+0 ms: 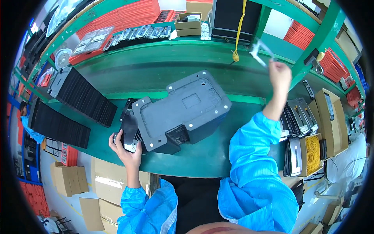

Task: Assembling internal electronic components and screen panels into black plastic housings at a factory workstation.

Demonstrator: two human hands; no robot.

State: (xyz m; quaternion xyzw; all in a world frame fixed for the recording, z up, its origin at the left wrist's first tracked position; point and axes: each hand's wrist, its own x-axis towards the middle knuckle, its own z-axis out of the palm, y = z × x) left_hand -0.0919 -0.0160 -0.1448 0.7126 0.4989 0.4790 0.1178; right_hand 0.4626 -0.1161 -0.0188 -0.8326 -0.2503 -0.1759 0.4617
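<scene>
Gripping a black panel (129, 132) at the bench edge, left hand (125, 150); right hand (279, 75) pinches clear film (260, 50)

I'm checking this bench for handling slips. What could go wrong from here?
The left hand holds a dark flat panel at the edge of the green bench, one-handed; it might slip off. The right hand is raised high with a clear film, away from the dark block fixture; the film could flutter and snag the yellow cord.

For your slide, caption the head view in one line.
Left hand grips a dark flat panel beside a grey fixture block; right hand lifts clear film.
</scene>
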